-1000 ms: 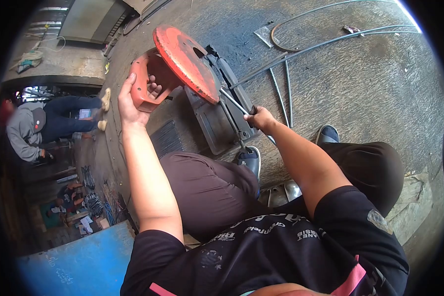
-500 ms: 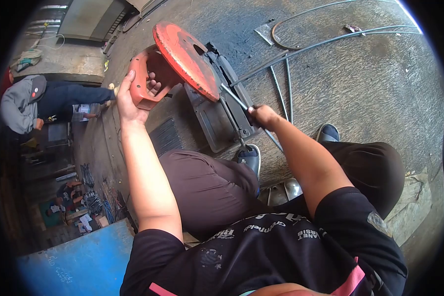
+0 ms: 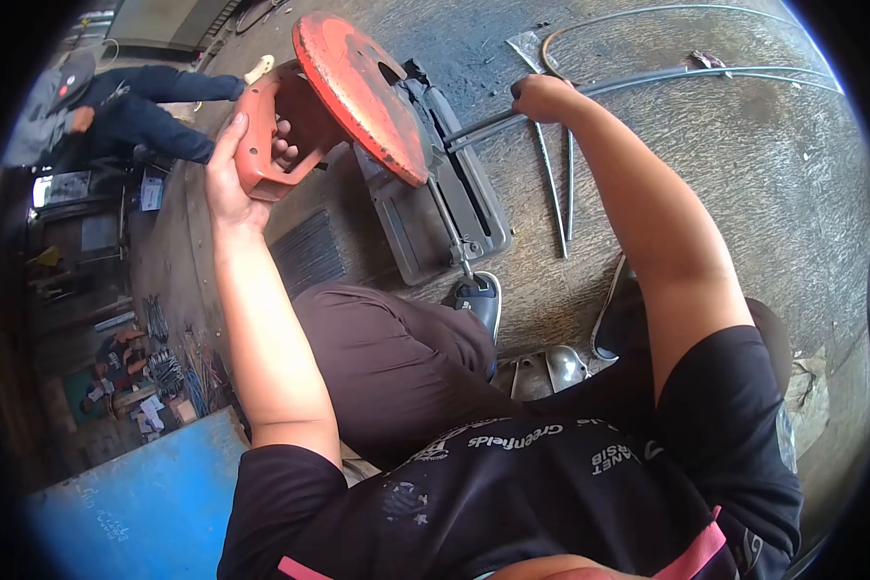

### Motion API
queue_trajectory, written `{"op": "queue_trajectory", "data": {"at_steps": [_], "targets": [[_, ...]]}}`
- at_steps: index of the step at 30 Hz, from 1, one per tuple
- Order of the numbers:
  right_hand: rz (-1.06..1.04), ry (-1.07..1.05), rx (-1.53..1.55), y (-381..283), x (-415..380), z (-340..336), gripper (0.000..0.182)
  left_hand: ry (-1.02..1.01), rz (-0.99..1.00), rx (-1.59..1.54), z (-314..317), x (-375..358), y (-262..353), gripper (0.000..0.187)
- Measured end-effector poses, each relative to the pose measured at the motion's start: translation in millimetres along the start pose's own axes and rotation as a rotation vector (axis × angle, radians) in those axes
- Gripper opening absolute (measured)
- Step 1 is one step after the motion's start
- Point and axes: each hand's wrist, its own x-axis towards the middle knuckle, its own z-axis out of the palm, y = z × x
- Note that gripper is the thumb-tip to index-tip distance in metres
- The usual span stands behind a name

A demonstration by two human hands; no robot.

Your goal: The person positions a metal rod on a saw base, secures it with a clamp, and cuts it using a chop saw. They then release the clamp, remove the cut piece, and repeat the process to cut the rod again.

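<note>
My left hand (image 3: 245, 166) wraps round the red handle (image 3: 260, 135) of a chop saw, whose round red blade guard (image 3: 360, 100) stands tilted above its grey base (image 3: 425, 217). My right hand (image 3: 548, 100) is closed at the long thin metal rods (image 3: 638, 83), right of the saw. From beside this hand, rod ends (image 3: 488, 126) run left onto the saw base near the guard. Two short metal rods (image 3: 555, 198) lie on the floor below my right hand. The blade is mostly hidden by the guard.
Long rods and a curved brown-and-grey loop (image 3: 554, 46) extend right across the floor. A bundle of thin dark rods (image 3: 306, 253) lies left of the saw. My shoe (image 3: 479, 302) is close to its base. A person (image 3: 116, 106) stands left; a blue panel (image 3: 150, 498) is lower left.
My right hand has moved up and right, from a short rod beside the saw to the long rods. My left hand stays on the handle. The person at left has shifted.
</note>
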Motion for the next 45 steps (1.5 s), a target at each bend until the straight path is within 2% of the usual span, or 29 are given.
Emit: {"op": "queue_trajectory", "data": {"at_steps": [3, 8, 12, 40, 42, 45], "targets": [[0.038, 0.000, 0.028, -10.8, 3.6, 4.8, 0.033, -0.015, -0.075, -0.034, 1.8, -2.9, 0.7, 0.052], [0.037, 0.028, 0.149, -17.4, 12.4, 21.3, 0.034, -0.090, -0.075, -0.047, -1.0, -1.9, 1.5, 0.055], [0.037, 0.000, 0.064, -23.9, 15.5, 20.2, 0.033, -0.089, -0.083, -0.049, -2.1, -1.6, 1.4, 0.053], [0.011, -0.014, 0.053, -28.9, 12.0, 16.3, 0.032, -0.022, -0.072, -0.018, 6.3, -5.6, 2.3, 0.057], [0.003, -0.005, 0.049, -28.8, 12.4, 17.2, 0.032, 0.015, -0.071, -0.025, 12.0, -7.9, 3.0, 0.048], [0.015, -0.026, 0.082, -27.9, 14.0, 17.7, 0.032, 0.013, -0.069, -0.028, 10.8, -7.1, 2.7, 0.048]]}}
